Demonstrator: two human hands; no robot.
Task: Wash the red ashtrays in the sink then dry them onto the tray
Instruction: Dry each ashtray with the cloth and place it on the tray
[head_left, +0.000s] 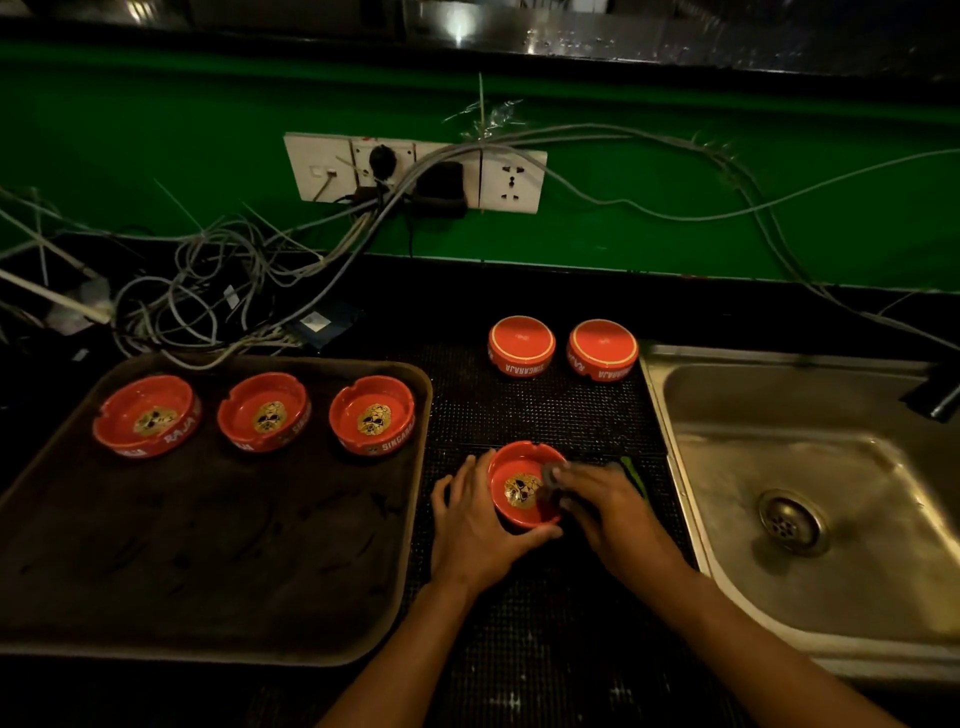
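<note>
A red ashtray (521, 491) with a gold skull inside stands upright on the black mat between the tray and the sink. My left hand (475, 525) grips its left and near side. My right hand (605, 506) presses a dark cloth (553, 480) against its inner right wall. Three red ashtrays (147, 415) (264, 411) (373, 414) stand upright in a row at the back of the brown tray (208, 571). Two more red ashtrays (521, 345) (602, 347) lie upside down on the mat behind my hands. The steel sink (810, 467) is at the right.
A tangle of grey cables (208, 280) lies behind the tray, running to a white socket strip (415, 174) on the green wall. A dark tap (935, 392) juts over the sink's right edge. The sink drain (792, 522) is uncovered.
</note>
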